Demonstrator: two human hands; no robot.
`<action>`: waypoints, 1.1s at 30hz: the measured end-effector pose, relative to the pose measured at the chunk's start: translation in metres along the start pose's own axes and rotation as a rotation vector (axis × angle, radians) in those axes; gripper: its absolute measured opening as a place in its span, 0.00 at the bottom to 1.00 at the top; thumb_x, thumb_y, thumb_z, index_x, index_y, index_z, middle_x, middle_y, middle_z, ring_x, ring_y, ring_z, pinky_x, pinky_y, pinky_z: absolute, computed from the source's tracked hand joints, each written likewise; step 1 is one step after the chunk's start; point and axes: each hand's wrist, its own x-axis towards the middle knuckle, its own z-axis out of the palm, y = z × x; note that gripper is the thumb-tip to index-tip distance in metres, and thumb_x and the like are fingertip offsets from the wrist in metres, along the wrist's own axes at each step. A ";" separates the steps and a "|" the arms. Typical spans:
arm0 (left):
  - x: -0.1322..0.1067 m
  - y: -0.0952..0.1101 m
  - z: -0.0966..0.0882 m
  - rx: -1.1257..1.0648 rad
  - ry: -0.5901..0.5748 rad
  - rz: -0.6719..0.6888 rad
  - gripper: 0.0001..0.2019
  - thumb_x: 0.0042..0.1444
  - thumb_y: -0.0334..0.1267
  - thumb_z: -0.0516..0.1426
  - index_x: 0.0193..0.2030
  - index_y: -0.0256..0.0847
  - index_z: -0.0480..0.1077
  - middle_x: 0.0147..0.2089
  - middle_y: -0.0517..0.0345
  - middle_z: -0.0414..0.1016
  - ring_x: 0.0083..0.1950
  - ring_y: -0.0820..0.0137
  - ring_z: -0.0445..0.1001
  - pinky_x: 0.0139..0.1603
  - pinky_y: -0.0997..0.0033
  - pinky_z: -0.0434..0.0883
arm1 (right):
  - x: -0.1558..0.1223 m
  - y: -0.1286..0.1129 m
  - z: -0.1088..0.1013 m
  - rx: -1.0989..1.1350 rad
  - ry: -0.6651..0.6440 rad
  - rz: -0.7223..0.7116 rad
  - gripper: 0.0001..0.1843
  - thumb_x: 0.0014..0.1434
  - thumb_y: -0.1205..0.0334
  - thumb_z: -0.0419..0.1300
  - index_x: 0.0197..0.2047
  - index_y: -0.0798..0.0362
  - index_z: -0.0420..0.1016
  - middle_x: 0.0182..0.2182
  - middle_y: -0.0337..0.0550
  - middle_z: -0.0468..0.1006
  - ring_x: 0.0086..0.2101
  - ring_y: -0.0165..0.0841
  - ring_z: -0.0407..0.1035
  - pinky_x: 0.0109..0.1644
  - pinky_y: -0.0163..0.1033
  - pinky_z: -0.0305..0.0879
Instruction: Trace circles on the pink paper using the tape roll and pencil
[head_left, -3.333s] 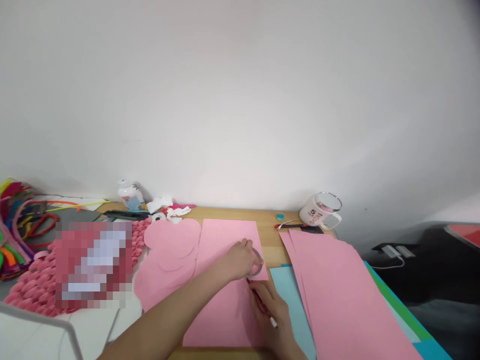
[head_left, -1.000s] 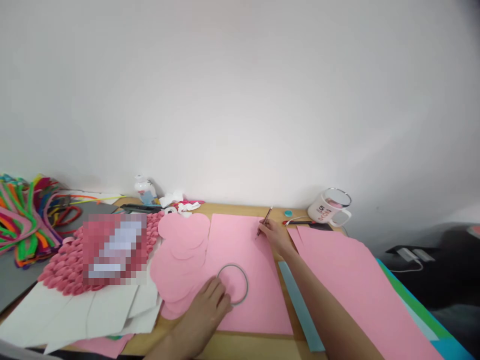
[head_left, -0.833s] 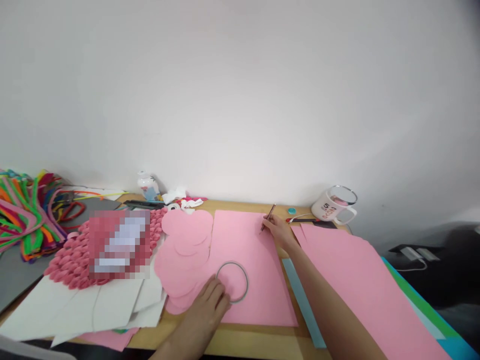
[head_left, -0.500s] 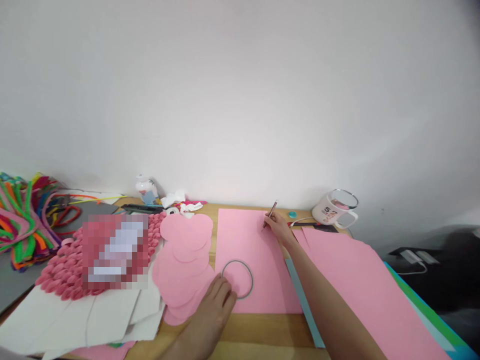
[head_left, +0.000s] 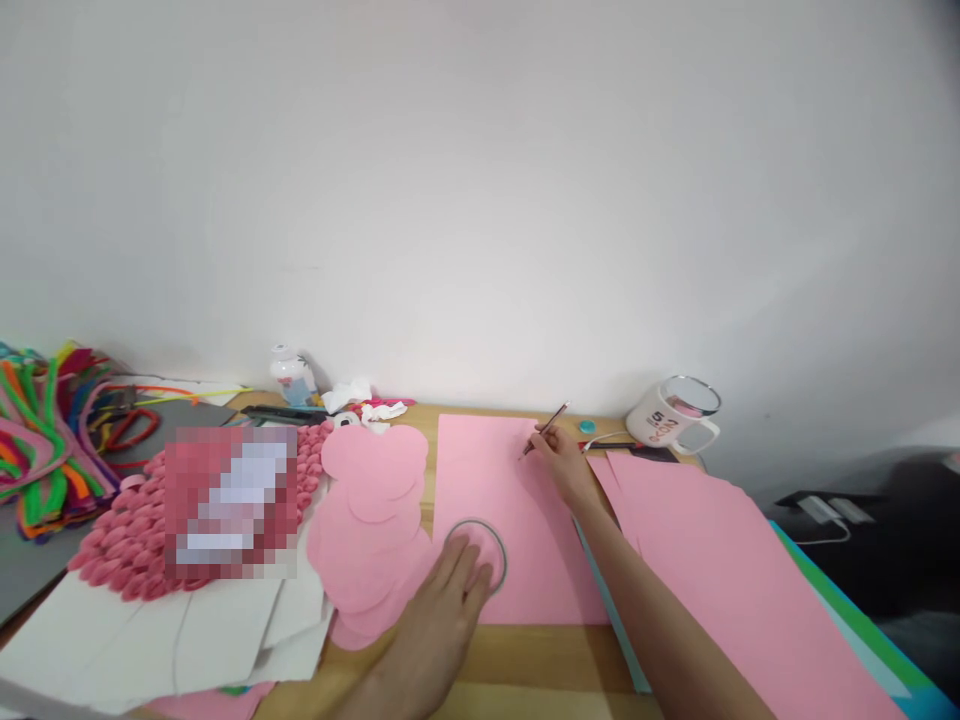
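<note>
A sheet of pink paper (head_left: 480,460) lies flat in front of me. On its lower left part rests a thin grey ring (head_left: 505,565). My left hand (head_left: 446,610) lies over the ring's lower left side, fingers stretched out and reaching inside it. A dark pencil (head_left: 556,412) is pinched in my right hand (head_left: 556,458) over the upper right of the sheet. Its tip points down and left, at or just above the paper; contact cannot be made out. Overlapping pink paper cutouts (head_left: 367,560) with rounded edges lie left of the sheet.
Larger pink sheets (head_left: 720,530) are stacked at the right, by a white mug (head_left: 667,415). To the left are a pink knitted-looking piece (head_left: 112,545), white sheets (head_left: 202,630) and colourful pipe cleaners (head_left: 56,430). A white bottle (head_left: 292,375) stands by the wall.
My left hand has moved right and slightly up, from the ring's edge to over its inside. My right hand has shifted slightly, and the pencil leans further over.
</note>
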 end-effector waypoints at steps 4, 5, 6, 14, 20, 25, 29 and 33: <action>0.010 0.000 0.005 0.058 -0.088 0.074 0.23 0.59 0.21 0.46 0.61 0.35 0.59 0.61 0.39 0.65 0.65 0.57 0.59 0.58 0.53 0.68 | -0.037 -0.010 0.028 0.195 -0.114 0.038 0.20 0.50 0.49 0.62 0.41 0.52 0.67 0.27 0.37 0.73 0.30 0.34 0.72 0.39 0.43 0.71; 0.012 0.000 0.005 0.069 -0.107 0.088 0.23 0.58 0.21 0.47 0.61 0.35 0.60 0.61 0.39 0.65 0.65 0.55 0.59 0.59 0.51 0.67 | -0.046 -0.010 0.035 0.211 -0.144 0.047 0.20 0.50 0.49 0.62 0.41 0.52 0.67 0.27 0.37 0.73 0.29 0.33 0.72 0.38 0.42 0.71; 0.013 -0.001 0.005 0.077 -0.126 0.099 0.24 0.58 0.21 0.48 0.61 0.35 0.60 0.61 0.39 0.65 0.65 0.54 0.59 0.59 0.49 0.65 | -0.054 -0.011 0.042 0.209 -0.163 0.049 0.20 0.50 0.48 0.62 0.41 0.52 0.67 0.26 0.37 0.73 0.29 0.33 0.72 0.38 0.42 0.71; 0.010 -0.007 0.012 0.073 -0.137 0.103 0.23 0.58 0.25 0.50 0.61 0.35 0.60 0.61 0.37 0.65 0.65 0.52 0.59 0.62 0.47 0.60 | -0.072 -0.009 0.060 0.171 -0.025 -0.003 0.18 0.52 0.48 0.61 0.39 0.50 0.66 0.27 0.37 0.70 0.28 0.32 0.70 0.34 0.39 0.70; 0.016 -0.008 0.010 0.044 -0.168 0.048 0.23 0.57 0.27 0.50 0.61 0.35 0.60 0.62 0.35 0.63 0.65 0.50 0.58 0.61 0.45 0.58 | -0.075 -0.009 0.061 0.169 -0.100 -0.021 0.19 0.51 0.47 0.62 0.40 0.51 0.65 0.25 0.37 0.72 0.27 0.32 0.71 0.33 0.39 0.68; 0.023 -0.006 0.001 0.042 -0.229 0.017 0.27 0.54 0.28 0.52 0.62 0.36 0.59 0.63 0.33 0.59 0.64 0.47 0.58 0.59 0.45 0.60 | -0.078 -0.013 0.063 0.189 -0.160 -0.021 0.19 0.51 0.50 0.63 0.41 0.51 0.64 0.27 0.38 0.75 0.27 0.33 0.72 0.34 0.39 0.68; 0.029 -0.006 -0.005 0.003 -0.263 0.011 0.27 0.53 0.29 0.54 0.62 0.39 0.59 0.64 0.36 0.58 0.65 0.48 0.57 0.60 0.46 0.59 | -0.080 -0.017 0.068 0.222 -0.237 0.020 0.20 0.51 0.52 0.63 0.43 0.50 0.63 0.28 0.38 0.77 0.30 0.34 0.74 0.37 0.41 0.70; 0.031 -0.009 -0.003 -0.002 -0.266 0.019 0.28 0.54 0.31 0.54 0.63 0.40 0.59 0.64 0.37 0.59 0.65 0.49 0.56 0.60 0.46 0.57 | -0.080 -0.020 0.077 0.265 -0.382 0.047 0.20 0.52 0.54 0.62 0.46 0.49 0.62 0.29 0.38 0.78 0.29 0.33 0.74 0.35 0.41 0.71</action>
